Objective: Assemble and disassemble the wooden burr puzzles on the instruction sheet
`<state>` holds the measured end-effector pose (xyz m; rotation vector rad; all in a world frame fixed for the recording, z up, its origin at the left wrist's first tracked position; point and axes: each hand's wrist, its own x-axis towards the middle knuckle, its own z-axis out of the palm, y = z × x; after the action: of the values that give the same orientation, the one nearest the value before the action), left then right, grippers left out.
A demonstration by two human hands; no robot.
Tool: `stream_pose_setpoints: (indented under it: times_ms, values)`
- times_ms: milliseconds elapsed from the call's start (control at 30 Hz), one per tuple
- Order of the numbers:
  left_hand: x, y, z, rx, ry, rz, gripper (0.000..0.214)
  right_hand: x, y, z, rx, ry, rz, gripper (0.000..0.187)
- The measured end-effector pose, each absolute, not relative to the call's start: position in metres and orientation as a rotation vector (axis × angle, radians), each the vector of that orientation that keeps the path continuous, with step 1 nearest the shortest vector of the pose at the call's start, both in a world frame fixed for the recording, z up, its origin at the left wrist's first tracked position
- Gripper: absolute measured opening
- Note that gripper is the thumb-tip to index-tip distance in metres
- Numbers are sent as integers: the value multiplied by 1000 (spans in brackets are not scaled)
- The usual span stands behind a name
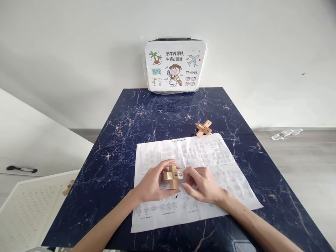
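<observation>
A wooden interlocking puzzle (173, 176) with a cross shape is gripped between the thumb and fingers of my left hand (154, 180). Dark marks like a letter and a number show on its right arm. My right hand (202, 183) is just to the right of that puzzle, its fingers curled and the thumb apart from the index finger; nothing shows between them. Both hands are over a printed instruction sheet (223, 182) with rows of small puzzle diagrams. Beyond the sheet's far edge lies a second wooden puzzle (204, 128), made of crossed sticks.
A dark blue marbled table (126, 119) carries everything. At its far edge a white case (175, 64) with cartoon prints leans by the wall. A white perforated basket (28, 206) stands at the left, with wooden pieces in it. A clear plastic item (286, 134) lies on the floor.
</observation>
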<state>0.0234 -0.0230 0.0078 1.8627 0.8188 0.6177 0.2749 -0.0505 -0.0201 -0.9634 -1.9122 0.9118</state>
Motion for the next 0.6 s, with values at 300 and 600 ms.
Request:
stream_pose_setpoints:
  times_ms: [300, 600]
  values:
    - [23, -21, 4, 1943, 868, 504, 70, 276, -49, -17, -901, -1998, 678, 26]
    - [23, -16, 13, 1764, 762, 494, 64, 273, -47, -10, -738, -2074, 505, 21]
